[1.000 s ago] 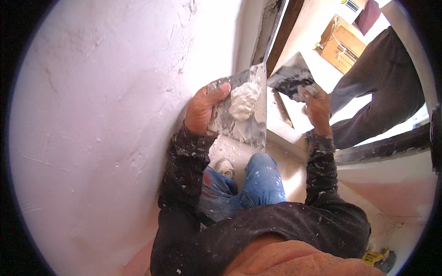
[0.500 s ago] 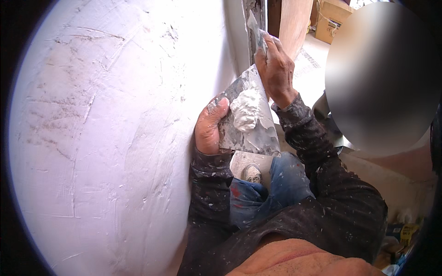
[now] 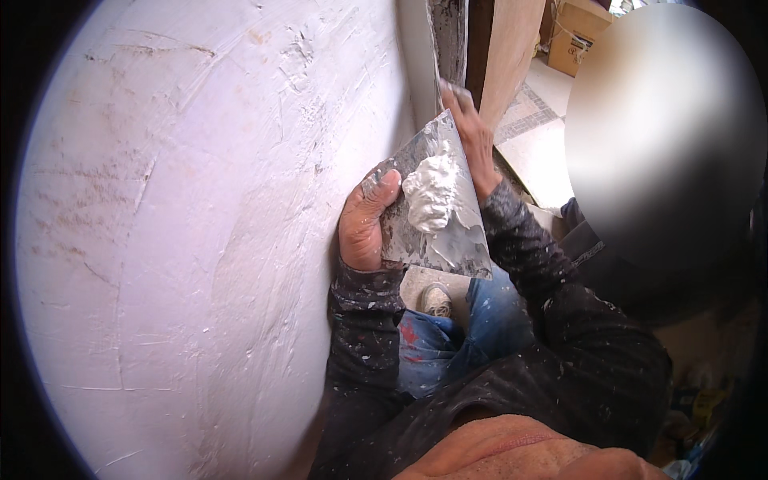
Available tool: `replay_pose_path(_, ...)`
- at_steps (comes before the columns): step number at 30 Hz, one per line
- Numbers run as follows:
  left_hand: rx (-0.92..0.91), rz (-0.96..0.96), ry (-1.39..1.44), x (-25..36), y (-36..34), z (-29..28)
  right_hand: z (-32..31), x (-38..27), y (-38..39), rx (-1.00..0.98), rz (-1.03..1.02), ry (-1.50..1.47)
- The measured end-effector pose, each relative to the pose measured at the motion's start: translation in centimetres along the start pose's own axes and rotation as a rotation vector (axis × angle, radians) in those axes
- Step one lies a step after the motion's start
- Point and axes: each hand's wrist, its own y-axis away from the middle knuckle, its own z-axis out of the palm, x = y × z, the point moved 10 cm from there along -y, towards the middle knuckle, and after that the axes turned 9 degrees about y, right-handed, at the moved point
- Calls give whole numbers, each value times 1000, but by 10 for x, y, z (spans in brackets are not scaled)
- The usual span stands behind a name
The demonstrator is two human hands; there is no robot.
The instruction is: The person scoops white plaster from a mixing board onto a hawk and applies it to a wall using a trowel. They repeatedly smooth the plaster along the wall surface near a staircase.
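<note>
From where I stand, everything hangs on the gap between the right hand [image 3: 474, 136] and the metal plate [image 3: 412, 248]: that hand is up by the plate's far corner, just past its right edge, though I can't tell whether they touch. The plate's long axis runs away from the body, the far end leaning a little left. The left hand [image 3: 364, 220] grips it along the left edge, thumb on the upper face, fingers hidden beneath. A mound of white paste [image 3: 430, 196] sits midway between the left and right edges, just beside that thumb, so the left hand is nearer it; from the right hand it lies back toward the body and to the left. The right fingers are blurred beside the weathered strip [image 3: 450, 44] at the white wall's [image 3: 200, 240] end; whether they're closed on anything, I can't tell.
</note>
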Motion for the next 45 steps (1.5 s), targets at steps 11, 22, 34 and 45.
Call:
replay_pose_path(11, -19, -1, 37, -1, 3, -6, -29, -4, -8, 189, -18, 13)
replay_pose_path(22, -25, 37, 26, 9, 11, -13, -2, -15, 10, 56, -72, 130)
replay_pose_path(34, -16, 5, 5, 6, 14, -5, -23, -34, -26, 173, -122, 104)
replay_pose_path(45, -49, 19, 10, 6, 15, -10, -37, -32, -22, 230, -136, 63)
